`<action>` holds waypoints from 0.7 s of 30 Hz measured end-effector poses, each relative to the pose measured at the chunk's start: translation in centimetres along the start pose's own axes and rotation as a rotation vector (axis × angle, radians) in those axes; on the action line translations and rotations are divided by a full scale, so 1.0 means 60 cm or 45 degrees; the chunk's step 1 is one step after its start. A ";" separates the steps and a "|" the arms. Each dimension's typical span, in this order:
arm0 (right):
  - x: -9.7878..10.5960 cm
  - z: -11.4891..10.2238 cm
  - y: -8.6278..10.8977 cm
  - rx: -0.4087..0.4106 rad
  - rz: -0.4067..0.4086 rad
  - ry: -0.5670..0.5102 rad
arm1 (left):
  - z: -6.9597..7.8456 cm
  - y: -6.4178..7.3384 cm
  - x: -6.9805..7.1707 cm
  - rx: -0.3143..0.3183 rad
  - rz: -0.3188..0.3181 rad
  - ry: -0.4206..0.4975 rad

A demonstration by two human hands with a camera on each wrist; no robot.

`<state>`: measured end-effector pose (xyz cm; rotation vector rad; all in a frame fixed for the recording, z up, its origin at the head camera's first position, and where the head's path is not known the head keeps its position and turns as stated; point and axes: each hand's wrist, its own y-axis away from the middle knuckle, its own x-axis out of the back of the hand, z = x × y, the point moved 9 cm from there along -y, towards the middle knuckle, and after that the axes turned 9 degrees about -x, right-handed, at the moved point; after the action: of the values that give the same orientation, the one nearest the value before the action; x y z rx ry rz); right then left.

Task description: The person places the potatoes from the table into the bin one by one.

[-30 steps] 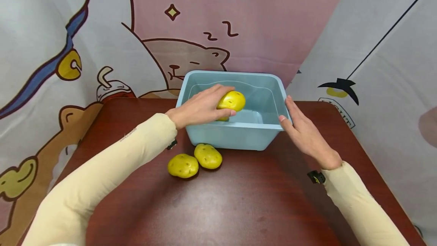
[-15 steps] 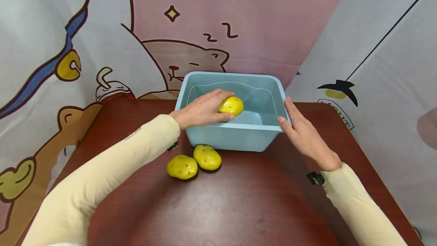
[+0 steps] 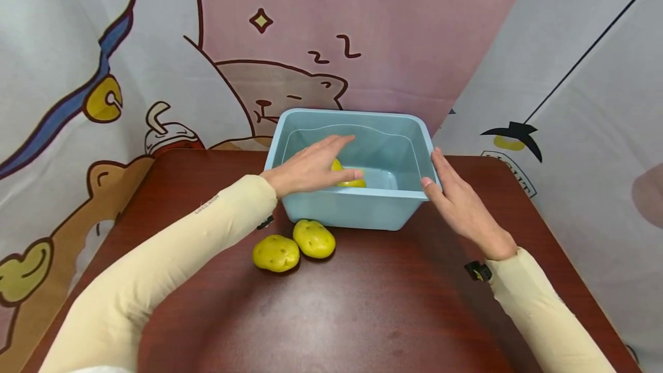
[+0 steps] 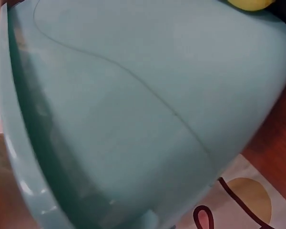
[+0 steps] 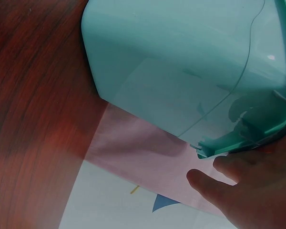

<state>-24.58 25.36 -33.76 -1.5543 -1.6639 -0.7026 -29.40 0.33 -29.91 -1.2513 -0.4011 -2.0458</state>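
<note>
A light blue plastic bin (image 3: 357, 212) stands at the back of the table. My left hand (image 3: 311, 167) reaches over its near rim, fingers and thumb straight and spread apart. Yellow potatoes (image 3: 356, 182) lie inside the bin just beyond that hand, partly hidden by it. Two more potatoes sit side by side on the table before the bin, one on the left (image 3: 276, 253) and one on the right (image 3: 314, 239). My right hand (image 3: 463, 203) rests at the bin's right rim, thumb at the near corner and fingers extended along the outside.
The dark red-brown wooden table (image 3: 331, 304) extends in front of the bin. Behind it hangs a cartoon-printed cloth (image 3: 393, 33), close to the bin's back. In the left wrist view the bin's outer wall (image 4: 114, 114) fills most of the picture.
My left hand has lowered a potato into the bin and let go of it, its fingers spreading apart. The right hand has stayed at the rim.
</note>
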 end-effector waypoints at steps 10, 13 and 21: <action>-0.003 -0.002 -0.004 0.003 -0.001 0.017 | 0.042 0.092 0.037 -0.437 0.386 0.064; -0.002 -0.003 -0.004 0.006 -0.002 0.018 | 0.052 0.139 0.036 -0.637 0.481 0.104; -0.003 -0.002 -0.001 0.016 0.003 0.001 | 0.021 0.245 -0.003 -0.645 0.510 0.201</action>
<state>-24.62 25.16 -33.84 -1.5469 -1.6623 -0.6903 -18.28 -9.31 -30.77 -1.3098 0.4388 -1.9272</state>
